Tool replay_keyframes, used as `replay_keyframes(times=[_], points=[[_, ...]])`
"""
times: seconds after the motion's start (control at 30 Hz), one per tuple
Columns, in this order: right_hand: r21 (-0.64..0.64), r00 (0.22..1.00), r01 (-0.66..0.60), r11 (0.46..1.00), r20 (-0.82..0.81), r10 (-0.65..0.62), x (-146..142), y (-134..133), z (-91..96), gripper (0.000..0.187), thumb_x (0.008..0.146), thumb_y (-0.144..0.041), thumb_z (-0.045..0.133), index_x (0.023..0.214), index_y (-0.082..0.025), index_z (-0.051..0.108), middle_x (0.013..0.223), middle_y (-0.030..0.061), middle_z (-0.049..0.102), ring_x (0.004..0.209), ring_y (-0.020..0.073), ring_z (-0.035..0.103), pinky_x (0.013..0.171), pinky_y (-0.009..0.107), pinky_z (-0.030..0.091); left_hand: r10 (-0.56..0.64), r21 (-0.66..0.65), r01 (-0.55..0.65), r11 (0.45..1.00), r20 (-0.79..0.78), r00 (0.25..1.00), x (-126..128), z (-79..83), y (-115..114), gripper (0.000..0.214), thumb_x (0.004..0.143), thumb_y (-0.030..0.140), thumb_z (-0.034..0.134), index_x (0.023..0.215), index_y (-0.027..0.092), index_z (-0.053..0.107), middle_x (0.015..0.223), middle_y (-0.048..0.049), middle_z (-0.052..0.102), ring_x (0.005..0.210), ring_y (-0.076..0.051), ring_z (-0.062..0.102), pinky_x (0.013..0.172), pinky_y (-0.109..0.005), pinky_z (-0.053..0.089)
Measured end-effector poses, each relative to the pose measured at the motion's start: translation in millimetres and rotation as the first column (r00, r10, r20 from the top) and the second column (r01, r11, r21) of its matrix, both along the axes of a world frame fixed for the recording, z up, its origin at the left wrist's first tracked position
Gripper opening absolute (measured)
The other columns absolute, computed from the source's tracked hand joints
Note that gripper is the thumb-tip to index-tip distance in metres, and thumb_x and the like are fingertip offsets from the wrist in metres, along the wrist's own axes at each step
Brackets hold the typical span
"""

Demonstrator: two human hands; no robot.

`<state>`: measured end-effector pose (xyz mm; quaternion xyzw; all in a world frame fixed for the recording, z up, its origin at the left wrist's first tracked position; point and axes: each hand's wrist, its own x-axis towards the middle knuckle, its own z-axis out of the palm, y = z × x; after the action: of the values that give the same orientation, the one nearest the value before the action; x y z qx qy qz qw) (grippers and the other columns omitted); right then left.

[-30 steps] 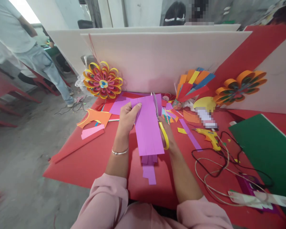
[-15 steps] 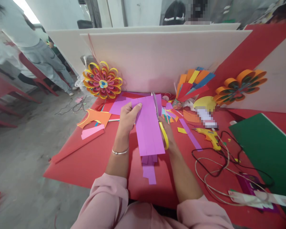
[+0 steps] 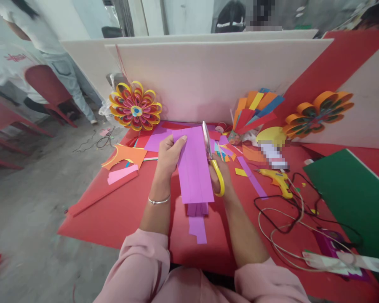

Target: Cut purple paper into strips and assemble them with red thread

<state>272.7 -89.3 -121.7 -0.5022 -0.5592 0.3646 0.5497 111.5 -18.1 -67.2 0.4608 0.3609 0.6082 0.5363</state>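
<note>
My left hand (image 3: 169, 155) grips the left edge of a purple paper sheet (image 3: 192, 166), held above the red table (image 3: 120, 210). My right hand (image 3: 219, 179) is closed in the yellow handles of a pair of scissors (image 3: 212, 158), whose blades point away from me along the sheet's right edge. Cut purple strips (image 3: 197, 221) lie beneath the sheet, close to me.
A yellow glue gun (image 3: 278, 181) with tangled cables (image 3: 290, 227) lies right of my hands. A green board (image 3: 350, 198) is at far right. Paper flowers (image 3: 135, 110), a fan of coloured strips (image 3: 255, 109) and white boards (image 3: 214, 75) stand behind. People stand at left.
The scissors have come free of the sheet's right edge and their blades show fully. The sheet is narrower on the right. The people at left have shifted.
</note>
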Motion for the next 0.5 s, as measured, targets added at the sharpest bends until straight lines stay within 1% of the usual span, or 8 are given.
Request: replay_keyframes(times=[0.03,0.1,0.17,0.2,0.27,0.33,0.4,0.5], points=[[0.002,0.999,0.052,0.999,-0.015,-0.052,0,0,2.8,0.038,0.093,-0.060,0.064,0.102,-0.023,0.067,0.071,-0.0002,0.062,0.062,0.0184,0.058,0.056,0.032,0.047,0.006,0.004,-0.006,1.000,0.004,1.000,0,-0.9,1,0.029,0.073,0.043,0.091,0.077,0.019,0.076,0.071,0.0005,0.073,0.058,-0.011,0.064,0.056,-0.023,0.052],[-0.052,0.988,0.103,0.993,-0.114,-0.108,0,1,8.0,0.051,0.092,-0.070,0.061,0.107,-0.022,0.066,0.063,-0.0035,0.056,0.051,0.0147,0.050,0.048,0.029,0.040,0.031,0.019,-0.031,0.999,0.011,0.999,0,-2.9,3,0.029,0.074,0.044,0.091,0.080,0.019,0.077,0.072,0.0003,0.074,0.060,-0.011,0.064,0.057,-0.024,0.053],[-0.079,0.979,0.081,0.994,-0.183,-0.094,4,2,12.5,0.062,0.086,-0.077,0.064,0.114,-0.021,0.065,0.061,-0.0056,0.055,0.047,0.0127,0.048,0.045,0.027,0.038,0.071,0.031,-0.071,0.997,0.007,0.997,0,-4.4,5,0.028,0.075,0.043,0.090,0.081,0.019,0.078,0.074,0.0001,0.074,0.061,-0.011,0.064,0.059,-0.023,0.053],[-0.073,0.980,0.068,0.995,-0.182,-0.080,6,2,14.3,0.064,0.081,-0.076,0.071,0.114,-0.021,0.066,0.062,-0.0060,0.055,0.048,0.0121,0.049,0.046,0.027,0.039,0.094,0.040,-0.094,0.995,0.001,0.996,1,-4.9,6,0.028,0.075,0.043,0.090,0.080,0.019,0.077,0.074,0.0002,0.073,0.061,-0.011,0.064,0.059,-0.023,0.052],[-0.052,0.991,0.045,0.998,-0.127,-0.052,11,1,16.8,0.064,0.069,-0.065,0.087,0.111,-0.022,0.068,0.066,-0.0063,0.057,0.054,0.0117,0.052,0.050,0.026,0.043,0.133,0.069,-0.131,0.989,-0.012,0.991,2,-5.4,8,0.028,0.076,0.043,0.090,0.079,0.019,0.076,0.073,0.0010,0.072,0.061,-0.010,0.062,0.058,-0.022,0.050],[-0.037,0.996,0.040,0.998,-0.072,-0.043,13,1,17.0,0.057,0.063,-0.054,0.093,0.105,-0.023,0.069,0.069,-0.0068,0.057,0.058,0.0109,0.052,0.054,0.025,0.044,0.152,0.100,-0.150,0.984,-0.010,0.988,4,-5.4,8,0.031,0.077,0.045,0.090,0.077,0.019,0.074,0.072,0.0021,0.069,0.061,-0.009,0.060,0.057,-0.021,0.048],[-0.014,0.994,0.069,0.997,-0.083,-0.070,13,2,15.4,0.051,0.066,-0.049,0.091,0.104,-0.024,0.069,0.070,-0.0071,0.057,0.059,0.0104,0.051,0.054,0.025,0.044,0.129,0.101,-0.127,0.987,-0.008,0.992,7,-5.2,7,0.034,0.078,0.047,0.090,0.075,0.019,0.071,0.069,0.0028,0.065,0.058,-0.008,0.056,0.054,-0.020,0.045],[0.049,0.965,0.206,0.977,-0.173,-0.195,13,5,13.7,0.046,0.070,-0.045,0.086,0.106,-0.026,0.065,0.070,-0.0080,0.054,0.058,0.0103,0.049,0.055,0.025,0.044,-0.004,0.051,0.007,0.999,-0.048,0.999,12,-5.1,-1,0.034,0.075,0.044,0.091,0.073,0.019,0.068,0.061,0.0046,0.057,0.050,-0.006,0.049,0.046,-0.019,0.039]])
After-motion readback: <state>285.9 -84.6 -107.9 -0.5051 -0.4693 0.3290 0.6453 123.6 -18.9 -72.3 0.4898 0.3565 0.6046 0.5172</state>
